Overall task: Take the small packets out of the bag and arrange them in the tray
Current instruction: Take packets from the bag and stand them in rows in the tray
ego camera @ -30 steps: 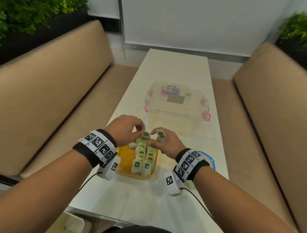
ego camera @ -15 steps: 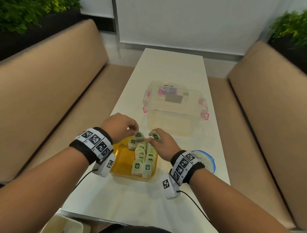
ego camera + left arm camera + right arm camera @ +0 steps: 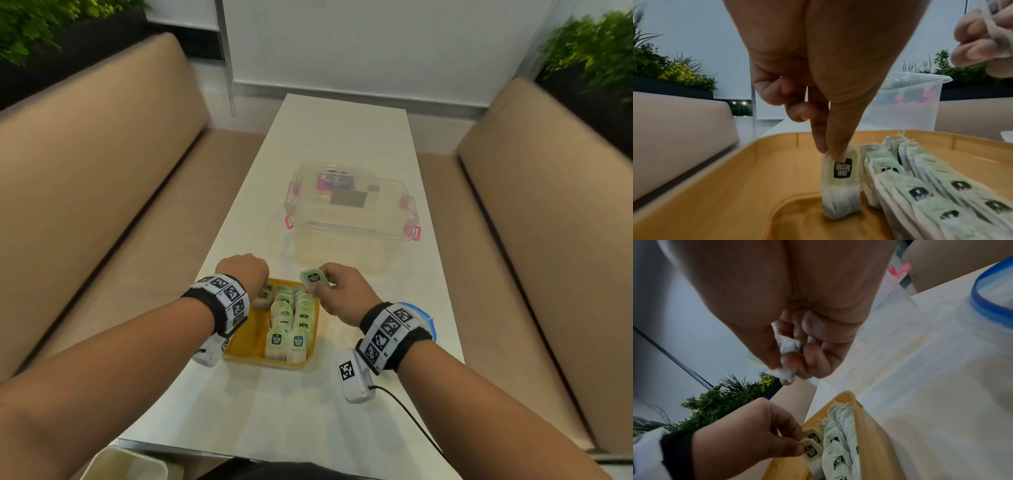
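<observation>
A yellow tray sits on the white table close to me, with two rows of green-labelled small packets standing along its right half. My left hand pinches the top of one packet, which stands upright on the tray floor left of the rows. My right hand pinches another packet in the air over the tray's far right corner. The clear bag with a blue rim lies on the table behind my right wrist, mostly hidden.
A clear plastic box with pink latches stands on the table just beyond the tray. Beige benches run along both sides of the narrow table. Potted plants stand in the far corners.
My left hand has come down and to the left, and its packet now stands on the tray floor. My right hand still holds its packet and has drifted slightly to the right.
</observation>
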Tool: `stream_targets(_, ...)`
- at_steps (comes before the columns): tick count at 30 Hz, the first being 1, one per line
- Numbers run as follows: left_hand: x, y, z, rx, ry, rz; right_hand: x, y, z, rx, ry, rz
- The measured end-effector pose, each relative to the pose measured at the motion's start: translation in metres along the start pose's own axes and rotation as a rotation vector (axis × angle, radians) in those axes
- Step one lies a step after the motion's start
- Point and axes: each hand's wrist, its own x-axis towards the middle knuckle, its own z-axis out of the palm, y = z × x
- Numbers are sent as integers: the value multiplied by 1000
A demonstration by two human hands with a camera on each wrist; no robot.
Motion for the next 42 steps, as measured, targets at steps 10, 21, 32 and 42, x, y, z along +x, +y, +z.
stream_targets(10, -2, -16, -3, -174, 88, 18, -3, 5, -1, 75, -37, 50)
stream_targets(21, -50, -5, -56, -644, 257, 378, 3, -7, 18, 63, -45, 33)
stream_targets(32, -43, -25, -50, -433, 171, 259, 9, 4, 13, -97, 66, 44)
stream_targets(42, -8, -5, -5, -42, -102, 87, 13, 30, 23, -344, -37, 313)
